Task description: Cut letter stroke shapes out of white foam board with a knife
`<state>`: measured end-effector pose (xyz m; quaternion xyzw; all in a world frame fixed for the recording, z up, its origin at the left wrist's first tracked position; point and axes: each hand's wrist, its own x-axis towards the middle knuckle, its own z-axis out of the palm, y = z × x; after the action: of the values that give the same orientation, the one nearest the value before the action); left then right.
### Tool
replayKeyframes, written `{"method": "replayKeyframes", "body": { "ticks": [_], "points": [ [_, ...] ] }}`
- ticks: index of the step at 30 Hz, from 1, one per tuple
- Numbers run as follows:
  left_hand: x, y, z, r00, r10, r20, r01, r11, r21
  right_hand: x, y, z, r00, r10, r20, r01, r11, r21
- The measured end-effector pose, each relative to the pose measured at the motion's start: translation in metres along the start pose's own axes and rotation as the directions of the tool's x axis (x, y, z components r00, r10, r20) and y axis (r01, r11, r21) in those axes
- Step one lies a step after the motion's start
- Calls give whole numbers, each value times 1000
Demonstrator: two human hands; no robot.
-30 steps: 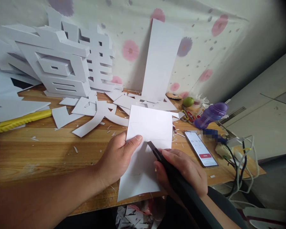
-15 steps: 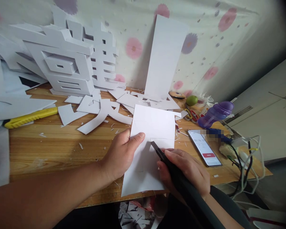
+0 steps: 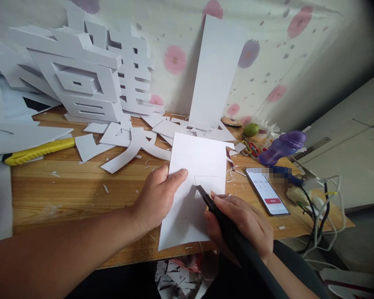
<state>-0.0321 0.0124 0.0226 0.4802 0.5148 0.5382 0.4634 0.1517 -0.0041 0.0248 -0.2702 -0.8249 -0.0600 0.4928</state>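
A white board sheet (image 3: 199, 155) with thin marked or cut lines lies at the front of the wooden table. My left hand (image 3: 162, 195) grips its left edge, thumb on top and fingers out of sight beneath. In my right hand (image 3: 243, 224) is a black utility knife (image 3: 224, 224), its handle running back toward me. The blade tip touches the sheet near a thin line, right of my left thumb. Part of the sheet's lower right is covered by my right hand.
White cut-out characters (image 3: 84, 87) and a tall white board (image 3: 216, 74) stand against the flowered wall. Scraps (image 3: 127, 153) and a yellow cutter (image 3: 40, 150) lie left. A phone (image 3: 266, 193), purple bottle (image 3: 282, 148), scissors (image 3: 251, 148) and cables (image 3: 326, 207) occupy the right. Offcuts fill a bin (image 3: 177, 278) below.
The knife tip has moved slightly down along the line on the sheet, toward me. My left hand keeps its grip; the whole view has shifted a little.
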Motion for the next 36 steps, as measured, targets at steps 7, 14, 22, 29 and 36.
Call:
{"method": "replayKeyframes", "body": {
  "ticks": [7, 14, 22, 29, 36],
  "points": [
    [4, -3, -1, 998, -17, 55, 22, 996, -88, -2, 0, -1, 1000, -7, -9, 7, 999, 36],
    [7, -4, -1, 999, -24, 23, 27, 993, -113, -8, -2, -3, 999, 35, 8, -35, 999, -17],
    [13, 0, -4, 1000, -14, -9, 12, 987, -162, -12, 1, -2, 999, -25, -31, 26, 1000, 9],
    [15, 5, -4, 997, -66, -37, 58, 980, -191, -14, 0, -6, 999, 2, 35, -3, 1000, 11],
    [17, 4, -5, 997, -69, -26, 64, 982, -176, -14, -1, -11, 997, 17, 75, -19, 999, 26]
  ]
}}
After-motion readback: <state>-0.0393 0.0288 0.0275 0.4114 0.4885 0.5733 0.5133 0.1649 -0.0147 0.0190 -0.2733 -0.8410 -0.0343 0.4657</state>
